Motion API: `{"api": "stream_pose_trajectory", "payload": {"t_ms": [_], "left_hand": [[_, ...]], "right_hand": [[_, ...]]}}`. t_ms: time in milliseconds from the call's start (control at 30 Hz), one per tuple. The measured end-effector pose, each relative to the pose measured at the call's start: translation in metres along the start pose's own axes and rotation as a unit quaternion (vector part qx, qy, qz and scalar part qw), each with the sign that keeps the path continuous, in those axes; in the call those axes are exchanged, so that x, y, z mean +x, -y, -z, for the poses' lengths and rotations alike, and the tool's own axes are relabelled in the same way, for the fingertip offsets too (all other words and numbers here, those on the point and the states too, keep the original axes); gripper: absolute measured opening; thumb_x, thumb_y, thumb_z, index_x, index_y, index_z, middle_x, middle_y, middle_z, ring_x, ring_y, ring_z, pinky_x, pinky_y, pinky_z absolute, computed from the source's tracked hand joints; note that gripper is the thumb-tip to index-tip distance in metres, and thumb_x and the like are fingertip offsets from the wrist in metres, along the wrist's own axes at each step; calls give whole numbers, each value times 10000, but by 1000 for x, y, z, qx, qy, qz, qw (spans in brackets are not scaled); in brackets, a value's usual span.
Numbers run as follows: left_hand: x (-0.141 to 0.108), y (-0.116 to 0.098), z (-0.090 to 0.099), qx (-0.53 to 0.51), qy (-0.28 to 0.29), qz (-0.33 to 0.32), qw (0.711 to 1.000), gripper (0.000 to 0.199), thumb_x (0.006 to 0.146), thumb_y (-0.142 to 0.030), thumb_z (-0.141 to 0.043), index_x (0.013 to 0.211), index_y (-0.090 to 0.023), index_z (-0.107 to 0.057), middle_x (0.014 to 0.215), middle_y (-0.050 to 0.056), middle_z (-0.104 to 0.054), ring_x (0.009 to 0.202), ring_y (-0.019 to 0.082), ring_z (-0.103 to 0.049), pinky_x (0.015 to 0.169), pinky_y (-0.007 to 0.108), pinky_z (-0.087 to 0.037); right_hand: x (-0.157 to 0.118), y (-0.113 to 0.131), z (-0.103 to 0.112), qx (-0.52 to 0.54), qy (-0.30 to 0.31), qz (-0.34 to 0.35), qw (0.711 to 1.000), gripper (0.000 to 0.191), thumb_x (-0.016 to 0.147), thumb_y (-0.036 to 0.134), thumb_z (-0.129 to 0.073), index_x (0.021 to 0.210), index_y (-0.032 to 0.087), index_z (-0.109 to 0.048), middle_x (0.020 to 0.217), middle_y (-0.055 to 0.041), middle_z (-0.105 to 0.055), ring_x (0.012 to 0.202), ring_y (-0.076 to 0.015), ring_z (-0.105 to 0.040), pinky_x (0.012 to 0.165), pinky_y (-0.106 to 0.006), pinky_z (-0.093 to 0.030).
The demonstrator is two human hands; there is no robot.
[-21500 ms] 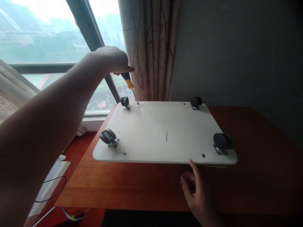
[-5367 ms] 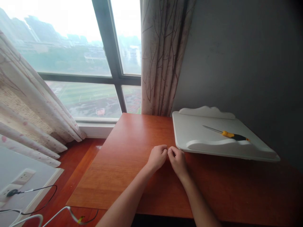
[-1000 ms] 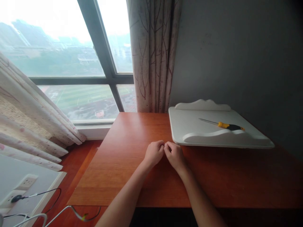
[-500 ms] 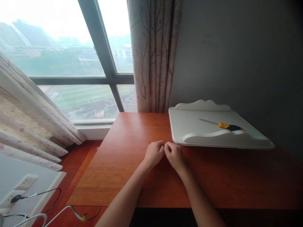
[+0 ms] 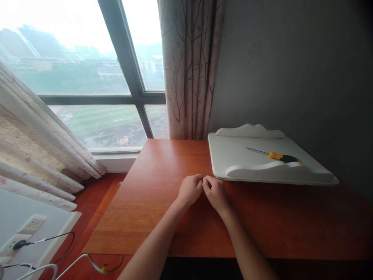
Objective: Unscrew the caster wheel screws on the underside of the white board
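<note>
Over the brown wooden table (image 5: 131, 210), my left hand (image 5: 190, 189) and my right hand (image 5: 215, 190) meet at the fingertips. Both are closed, with fingers curled in. Whatever they pinch, if anything, is too small or hidden to name. Just beyond my right hand lies a white board (image 5: 230, 151) with wavy raised rails along two sides. On it rests a screwdriver (image 5: 281, 157) with a yellow and black handle, its metal shaft pointing left, apart from both hands.
A window (image 5: 87, 128) and patterned curtains (image 5: 189, 70) stand behind the table, with a grey wall (image 5: 285, 70) at the right. At lower left, a black plug (image 5: 20, 244) sits in a wall socket, and a white cable (image 5: 72, 264) runs near the table's corner.
</note>
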State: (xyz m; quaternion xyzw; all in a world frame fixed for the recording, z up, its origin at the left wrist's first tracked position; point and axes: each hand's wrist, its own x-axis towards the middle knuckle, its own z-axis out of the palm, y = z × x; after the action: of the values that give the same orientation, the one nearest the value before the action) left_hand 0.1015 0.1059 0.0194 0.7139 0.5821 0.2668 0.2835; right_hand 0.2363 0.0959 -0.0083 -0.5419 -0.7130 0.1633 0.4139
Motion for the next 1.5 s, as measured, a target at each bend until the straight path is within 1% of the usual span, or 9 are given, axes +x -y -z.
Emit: {"api": "stream_pose_trajectory", "payload": {"t_ms": [500, 767, 1367, 1500], "left_hand": [[-1, -1, 1, 15, 4, 2, 1000, 272, 883, -160, -457, 671, -175, -628, 671, 28, -636, 621, 151, -501, 615, 257, -314], [0, -3, 1, 18, 3, 4, 1000, 277, 881, -155, -451, 664, -174, -622, 655, 24, -623, 609, 148, -487, 611, 257, -307], [-1, -4, 3, 33, 5, 6, 999, 276, 894, -162, -459, 680, -179, -632, 685, 34, -652, 619, 154, -503, 618, 260, -312], [-1, -4, 2, 36, 6, 6, 999, 278, 894, -164, -456, 684, -179, -638, 686, 37, -653, 625, 158, -514, 620, 262, -313]], "right_hand": [[-1, -1, -1, -3, 1, 2, 1000, 314, 939, 260, -420, 634, 213, -481, 617, -5, -579, 579, -134, -464, 607, -281, -287], [-1, -3, -2, -5, 3, 4, 1000, 319, 945, 268, -415, 639, 213, -484, 632, -11, -591, 596, -138, -486, 613, -279, -295], [0, -2, -1, -13, 6, 1, 1000, 328, 944, 268, -411, 641, 213, -523, 648, -24, -625, 594, -142, -501, 608, -273, -317], [0, -2, -1, -12, 9, 2, 1000, 319, 938, 258, -408, 640, 213, -512, 641, -18, -612, 593, -140, -497, 610, -273, -312]]}}
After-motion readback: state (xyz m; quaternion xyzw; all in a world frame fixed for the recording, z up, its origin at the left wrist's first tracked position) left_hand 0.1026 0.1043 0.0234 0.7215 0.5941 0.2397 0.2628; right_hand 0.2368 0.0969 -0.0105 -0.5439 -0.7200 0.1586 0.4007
